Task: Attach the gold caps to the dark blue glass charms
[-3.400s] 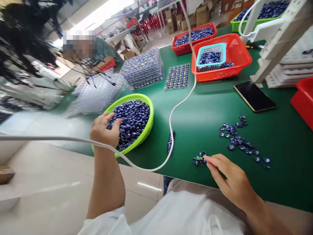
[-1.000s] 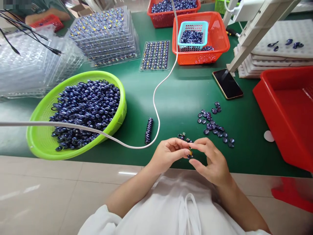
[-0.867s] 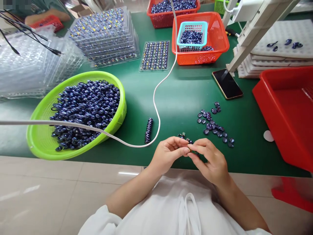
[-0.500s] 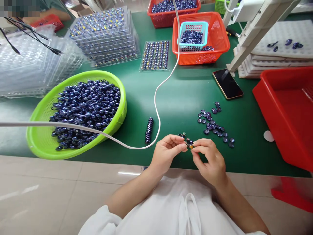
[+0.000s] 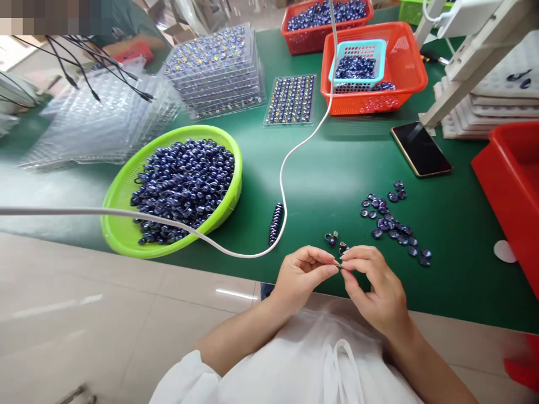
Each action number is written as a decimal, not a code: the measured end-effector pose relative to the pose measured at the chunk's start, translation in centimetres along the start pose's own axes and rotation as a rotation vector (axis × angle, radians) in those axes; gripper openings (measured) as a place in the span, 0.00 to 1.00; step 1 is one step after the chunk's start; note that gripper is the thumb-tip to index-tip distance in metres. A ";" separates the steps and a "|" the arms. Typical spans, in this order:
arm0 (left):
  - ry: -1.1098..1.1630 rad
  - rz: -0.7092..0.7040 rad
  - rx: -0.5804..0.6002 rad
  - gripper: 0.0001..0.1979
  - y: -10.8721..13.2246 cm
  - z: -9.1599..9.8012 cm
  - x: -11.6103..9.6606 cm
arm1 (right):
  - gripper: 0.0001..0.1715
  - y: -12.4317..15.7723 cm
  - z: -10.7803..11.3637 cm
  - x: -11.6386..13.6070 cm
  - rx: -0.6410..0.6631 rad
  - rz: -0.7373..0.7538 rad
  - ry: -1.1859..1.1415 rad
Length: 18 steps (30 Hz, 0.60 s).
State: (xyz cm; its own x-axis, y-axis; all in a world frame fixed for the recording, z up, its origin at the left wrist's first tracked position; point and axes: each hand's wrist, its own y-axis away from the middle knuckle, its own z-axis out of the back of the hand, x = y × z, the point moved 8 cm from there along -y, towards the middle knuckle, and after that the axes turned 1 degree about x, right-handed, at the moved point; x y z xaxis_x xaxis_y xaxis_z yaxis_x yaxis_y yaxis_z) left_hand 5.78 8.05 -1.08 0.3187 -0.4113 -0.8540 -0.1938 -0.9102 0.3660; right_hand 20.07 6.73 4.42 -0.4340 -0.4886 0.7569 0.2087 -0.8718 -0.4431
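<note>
My left hand (image 5: pixel 301 275) and my right hand (image 5: pixel 376 283) meet at the front of the green table, fingertips pinched together on a small dark piece (image 5: pixel 339 267) that is mostly hidden. Just beyond the fingers lie two small dark-blue looped pieces: one with a pale stone (image 5: pixel 331 238), another (image 5: pixel 344 247) partly behind my right fingers. To the right are scattered dark-blue glossy discs (image 5: pixel 393 227). Left of my hands lies a short row of dark-blue pieces (image 5: pixel 275 224) beside a white cable (image 5: pixel 281 185).
A green basket (image 5: pixel 110 224) heaped with dark-blue looped pieces stands at left. Behind are stacked clear trays (image 5: pixel 219 84), a single filled tray (image 5: pixel 290 101) and an orange basket (image 5: pixel 404 84). A phone (image 5: pixel 421 148) and red bin (image 5: pixel 511 179) are on the right.
The camera view has shifted, so the table things appear further right. The yellowish bit at my fingertips no longer shows. Both hands stay pinched together.
</note>
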 end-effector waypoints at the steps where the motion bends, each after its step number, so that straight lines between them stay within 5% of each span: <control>1: -0.063 -0.030 0.010 0.09 0.3 0.3 -0.3 | 0.16 0.1 -0.1 0.0 0.023 0.012 -0.004; 4: -0.409 -0.276 -0.039 0.07 1.2 2.2 -3.0 | 0.13 0.2 0.1 -0.1 0.073 0.009 -0.003; 8: -0.960 -0.624 -0.330 0.09 2.6 6.3 -7.2 | 0.11 0.5 1.2 -1.0 0.072 -0.056 0.007; 13: -1.274 -0.468 -0.429 0.08 1.2 10.0 -7.1 | 0.12 0.5 1.1 -1.4 0.056 -0.087 -0.032; 18: -1.277 -0.383 -0.387 0.08 0.5 10.0 -7.0 | 0.12 0.4 0.0 -1.0 0.070 -0.080 -0.082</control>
State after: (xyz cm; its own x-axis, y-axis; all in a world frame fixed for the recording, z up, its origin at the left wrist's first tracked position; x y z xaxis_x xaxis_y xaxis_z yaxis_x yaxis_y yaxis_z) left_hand -5.79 10.97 1.34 -0.8076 0.0025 -0.5898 0.0456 -0.9967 -0.0667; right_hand 20.53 6.87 3.48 -0.3788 -0.4160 0.8267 0.2380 -0.9070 -0.3474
